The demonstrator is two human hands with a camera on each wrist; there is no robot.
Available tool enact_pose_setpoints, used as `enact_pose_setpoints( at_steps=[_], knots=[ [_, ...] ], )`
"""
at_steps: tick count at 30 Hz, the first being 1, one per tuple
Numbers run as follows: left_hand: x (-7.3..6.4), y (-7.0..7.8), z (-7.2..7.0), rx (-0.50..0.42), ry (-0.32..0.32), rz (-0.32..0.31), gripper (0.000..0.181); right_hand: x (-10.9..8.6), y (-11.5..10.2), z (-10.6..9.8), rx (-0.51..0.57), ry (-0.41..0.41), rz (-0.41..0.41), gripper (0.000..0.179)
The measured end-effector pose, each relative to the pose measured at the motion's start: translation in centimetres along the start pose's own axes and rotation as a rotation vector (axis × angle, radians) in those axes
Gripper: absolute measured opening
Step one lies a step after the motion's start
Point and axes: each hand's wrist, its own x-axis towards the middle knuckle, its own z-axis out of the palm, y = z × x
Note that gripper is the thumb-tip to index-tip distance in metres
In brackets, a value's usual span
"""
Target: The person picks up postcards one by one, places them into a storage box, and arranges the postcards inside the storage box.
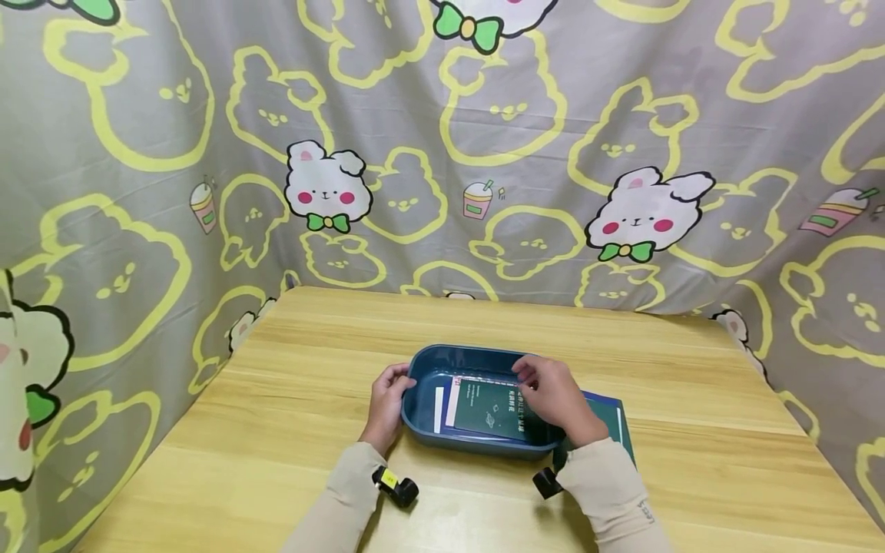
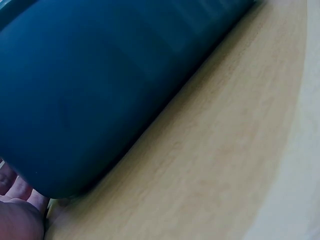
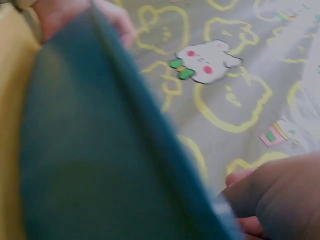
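Note:
A dark blue rectangular plastic bin (image 1: 477,443) with rounded corners sits on the table. My left hand (image 1: 389,399) grips its left end, thumb over the rim and fingers along the outside; in the left wrist view, those fingers (image 2: 20,190) lie by the bin's corner. Inside the bin, a dark green notebook (image 1: 480,407) with white print lies on top of other flat books, a white edge showing at their left. Over the bin's right part is my right hand (image 1: 558,392), fingers loosely bent, with nothing visible between them. It hides the bin's right end.
Right of the bin, partly under the right forearm, lies another green book (image 1: 615,418) with a blue edge. The wooden table (image 1: 276,430) extends around the bin. A grey curtain (image 1: 429,261) with rabbit prints hangs behind and at both sides.

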Motion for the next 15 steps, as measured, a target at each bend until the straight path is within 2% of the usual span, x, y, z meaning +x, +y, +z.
enact_pose_setpoints(
  at_steps=[4,9,11,15],
  knots=[
    [-0.1,0.0,0.0,-0.010,0.010,-0.001,0.034,0.0,1.0,-1.5,0.011,0.053,0.029,0.018],
    [0.0,-0.1,0.0,-0.013,0.003,-0.001,0.033,-0.5,3.3,-3.8,-0.001,0.112,0.088,0.020],
    [0.0,-0.1,0.1,-0.006,0.000,0.007,0.032,-0.9,4.2,-4.7,-0.006,0.089,0.147,0.022],
    [0.0,-0.2,0.2,0.000,0.006,0.025,0.032,-1.8,5.9,-6.2,0.010,-0.034,0.304,0.031]
  ],
)
